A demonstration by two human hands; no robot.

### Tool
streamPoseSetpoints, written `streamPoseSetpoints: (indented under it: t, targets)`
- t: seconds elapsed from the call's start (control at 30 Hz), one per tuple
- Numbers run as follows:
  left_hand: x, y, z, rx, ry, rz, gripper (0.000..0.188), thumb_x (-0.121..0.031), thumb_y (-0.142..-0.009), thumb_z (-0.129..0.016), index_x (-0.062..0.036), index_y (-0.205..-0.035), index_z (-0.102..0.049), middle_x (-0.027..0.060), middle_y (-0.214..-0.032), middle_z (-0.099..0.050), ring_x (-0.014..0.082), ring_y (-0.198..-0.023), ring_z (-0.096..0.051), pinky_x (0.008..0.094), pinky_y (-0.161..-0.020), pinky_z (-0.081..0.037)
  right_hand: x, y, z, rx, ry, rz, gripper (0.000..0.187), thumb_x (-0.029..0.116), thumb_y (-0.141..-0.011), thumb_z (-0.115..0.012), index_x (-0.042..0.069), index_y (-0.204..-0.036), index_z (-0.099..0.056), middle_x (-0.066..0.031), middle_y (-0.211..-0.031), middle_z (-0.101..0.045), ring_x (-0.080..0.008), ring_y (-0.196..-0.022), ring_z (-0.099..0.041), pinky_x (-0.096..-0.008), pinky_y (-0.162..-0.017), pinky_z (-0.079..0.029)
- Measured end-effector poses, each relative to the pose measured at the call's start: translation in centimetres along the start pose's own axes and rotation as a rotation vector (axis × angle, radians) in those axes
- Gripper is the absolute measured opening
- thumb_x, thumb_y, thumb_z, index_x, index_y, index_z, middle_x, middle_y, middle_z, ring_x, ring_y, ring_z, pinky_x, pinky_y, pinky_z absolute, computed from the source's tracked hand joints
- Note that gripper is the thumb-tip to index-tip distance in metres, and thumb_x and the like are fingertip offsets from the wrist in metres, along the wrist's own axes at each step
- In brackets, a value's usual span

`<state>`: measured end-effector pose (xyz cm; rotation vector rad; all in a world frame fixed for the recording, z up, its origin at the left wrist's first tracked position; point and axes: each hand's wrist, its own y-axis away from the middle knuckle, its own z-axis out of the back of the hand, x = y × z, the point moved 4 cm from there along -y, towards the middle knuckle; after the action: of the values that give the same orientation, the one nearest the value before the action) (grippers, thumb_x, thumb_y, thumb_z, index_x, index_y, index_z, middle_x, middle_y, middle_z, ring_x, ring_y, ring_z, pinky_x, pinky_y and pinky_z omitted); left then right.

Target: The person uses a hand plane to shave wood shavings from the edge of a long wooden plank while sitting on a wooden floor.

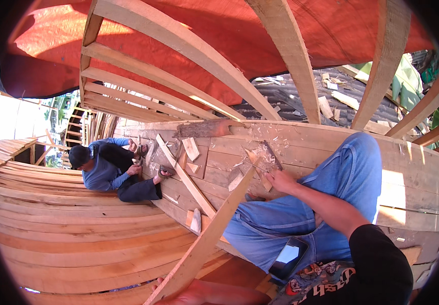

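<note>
Boat hull [77, 244], wood, unfinished: curved planking fills left & bottom of view; bent rib frames [179, 46] arch overhead w/ red tarp [189, 15] behind. Plank floor [412, 168] runs across centre-right, littered w/ wood shavings [239, 134] & offcuts.

Co-worker [105, 170]: blue long-sleeve shirt, dark cap, dark trousers, sandals; crouched on the planking at left-centre, well apart from wearer's hands.

Wearer: blue jeans [341, 173], knee raised; black sleeve lower right. Phone [288, 257] w/ bright screen sits at jeans pocket.

Long wood batten [214, 223]: runs diagonal from bottom centre up to the floor planks near centre, far end by the shavings. Second, thinner strip [186, 178] crosses beside it, lying on the floor.

Left hand [191, 294]: at bottom edge, against the near end of the batten; mostly cropped, finger state cannot tell.

Right hand [280, 180]: just right of batten's far end, fingers closed round a tool w/ wood handle [260, 170]; dark metal blade part [271, 154] points up-left onto the floor among shavings. Tool type unclear, hand plane or chisel, too small to tell.
</note>
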<state>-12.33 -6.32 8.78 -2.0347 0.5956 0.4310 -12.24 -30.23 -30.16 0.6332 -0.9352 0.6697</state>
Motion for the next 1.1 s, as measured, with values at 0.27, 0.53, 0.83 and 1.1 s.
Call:
streamPoseSetpoints:
  t: [0.27,0.53,0.83,1.1]
  targets:
    - [0.2,-0.2,0.6,0.013,0.01,0.017,0.055,-0.037,-0.083,-0.066,-0.0115,-0.129,-0.049,0.0092,-0.13,-0.052,0.0264,-0.117,-0.049,0.0436,-0.102,-0.039,0.3,-0.4,-0.2,0.052,-0.027,-0.071,0.049,0.042,-0.094,-0.042,-0.001,-0.085,-0.064,-0.0269,-0.079,-0.062,-0.0464,-0.076,-0.06,-0.0525,-0.071,-0.047]
    - [-0.2,0.0,-0.3,0.044,0.023,0.028,0.054,-0.037,-0.084,-0.064,-0.0105,-0.129,-0.049,0.0098,-0.13,-0.052,0.0269,-0.115,-0.05,0.0445,-0.1,-0.04,1.1,-0.2,0.6,-0.002,-0.047,0.038,0.051,0.044,-0.094,-0.042,-0.001,-0.08,-0.062,-0.0254,-0.079,-0.062,-0.0447,-0.08,-0.06,-0.0518,-0.074,-0.047]
    - [0.0,-0.7,1.4,-0.045,-0.093,-0.035,0.048,-0.039,-0.089,-0.058,-0.0078,-0.124,-0.049,0.0115,-0.117,-0.055,0.0249,-0.104,-0.054,0.0415,-0.09,-0.047,3.0,0.3,0.2,0.027,-0.009,0.091,0.049,0.042,-0.094,-0.043,-0.001,-0.083,-0.063,-0.0243,-0.081,-0.063,-0.0445,-0.081,-0.06,-0.0517,-0.073,-0.047]
    - [0.7,-1.5,3.8,-0.049,-0.177,-0.054,0.046,-0.044,-0.095,-0.049,-0.0017,-0.111,-0.051,0.0144,-0.097,-0.059,0.0208,-0.089,-0.06,0.0352,-0.078,-0.053,3.1,0.5,0.8,0.041,0.005,0.044,0.048,0.041,-0.094,-0.043,-0.001,-0.082,-0.062,-0.0255,-0.08,-0.062,-0.0445,-0.078,-0.06,-0.0521,-0.071,-0.047]
